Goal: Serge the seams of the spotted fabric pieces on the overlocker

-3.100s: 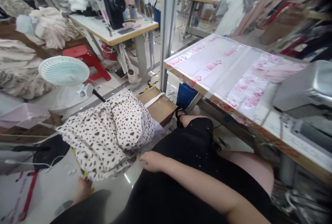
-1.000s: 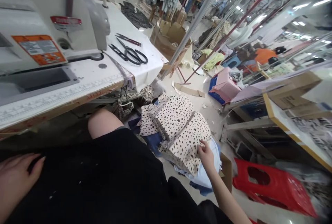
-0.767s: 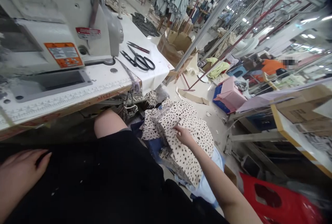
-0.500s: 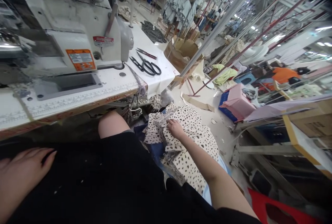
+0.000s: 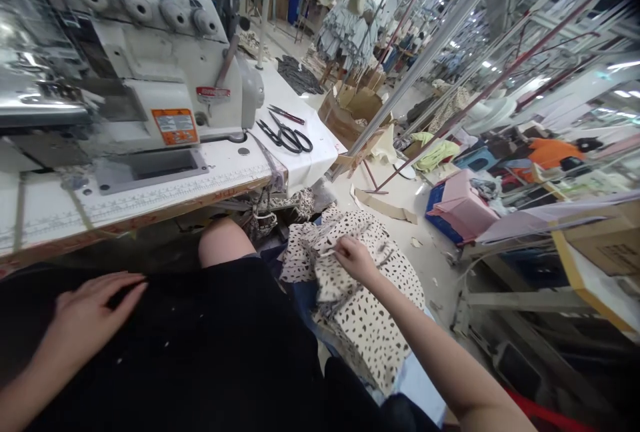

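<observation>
My right hand (image 5: 354,260) is closed, pinching the edge of a cream fabric piece with dark spots (image 5: 379,325) on a pile to the right of my knee. A raised fold of the fabric shows at the fingertips. Resting over the black cloth on my lap (image 5: 210,345), my left hand (image 5: 97,309) holds nothing I can see; its fingers are loosely curved and the thumb stands apart from the palm. Above my knee is a white overlock sewing machine (image 5: 175,79) on its table. Black scissors (image 5: 286,133) and a pair of small thread snips (image 5: 287,114) lie on the table's right end.
The table's front edge (image 5: 150,209) runs above my lap. A slanting metal pole (image 5: 400,95) stands behind an open cardboard box (image 5: 345,115). On the right are a pink-and-blue crate (image 5: 457,205) and a metal-legged stand (image 5: 520,300). Light blue cloth (image 5: 420,382) lies under the spotted pile.
My right hand has gone from lying on the spotted fabric to pinching and lifting its edge. My left hand has moved right across my lap. The view has shifted slightly left.
</observation>
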`<state>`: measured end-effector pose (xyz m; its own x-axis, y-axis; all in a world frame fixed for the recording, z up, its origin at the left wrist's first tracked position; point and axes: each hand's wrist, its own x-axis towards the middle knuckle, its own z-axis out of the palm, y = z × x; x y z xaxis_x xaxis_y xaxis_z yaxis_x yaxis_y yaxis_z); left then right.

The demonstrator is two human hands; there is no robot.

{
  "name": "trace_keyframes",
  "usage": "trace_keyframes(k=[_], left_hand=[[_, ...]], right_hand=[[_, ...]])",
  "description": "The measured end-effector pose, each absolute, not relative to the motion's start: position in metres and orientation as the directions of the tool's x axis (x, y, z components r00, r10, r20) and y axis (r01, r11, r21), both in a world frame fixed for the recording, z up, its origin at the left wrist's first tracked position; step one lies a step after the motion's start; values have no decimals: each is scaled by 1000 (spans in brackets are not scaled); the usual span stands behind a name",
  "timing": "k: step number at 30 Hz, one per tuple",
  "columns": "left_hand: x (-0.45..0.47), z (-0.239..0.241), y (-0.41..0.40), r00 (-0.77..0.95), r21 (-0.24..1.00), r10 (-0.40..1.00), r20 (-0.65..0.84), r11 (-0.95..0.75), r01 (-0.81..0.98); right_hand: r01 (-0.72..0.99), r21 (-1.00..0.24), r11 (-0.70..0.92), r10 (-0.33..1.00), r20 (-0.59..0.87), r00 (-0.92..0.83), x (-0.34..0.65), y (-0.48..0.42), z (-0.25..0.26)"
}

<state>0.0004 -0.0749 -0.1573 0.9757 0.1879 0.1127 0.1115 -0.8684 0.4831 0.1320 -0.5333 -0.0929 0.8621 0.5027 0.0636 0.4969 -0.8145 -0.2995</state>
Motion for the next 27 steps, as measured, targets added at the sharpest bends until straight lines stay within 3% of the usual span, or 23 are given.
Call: trace_keyframes(k=[2, 4, 6, 10, 14, 18, 24, 27], left_hand=[[8, -125, -112, 988, 548, 11, 151, -833, -75], [14, -90, -149, 964, 608, -129, 233, -754, -249], [17, -60, -178, 915, 656, -216, 342, -642, -397], [5, -34, -193, 881, 722, -150, 448, -520, -455], [-17, -47, -180, 898, 715, -61, 436, -582, -387], [-25, -63, -175, 817, 655, 54, 574, -630, -418], [-31, -64, -168, 826, 706, 140, 545, -608, -363], [-35, -66, -166, 833, 713, 182, 522, -629, -309]], right_hand=[[528, -408, -745, 529, 122, 840, 116, -498, -59], [519, -696, -497, 541, 220, 812, 98, -457, -30], [500, -822, -272, 553, 292, 780, 80, -418, -7], [369, -928, -50, 598, 268, 755, 59, -366, 8], [155, -985, -73, 592, 82, 802, 59, -343, -1], [19, -995, -97, 610, -44, 791, 58, -327, -7], [-325, -945, -28, 754, -234, 614, 59, -326, -7], [-429, -897, -108, 765, -350, 541, 62, -333, -13]])
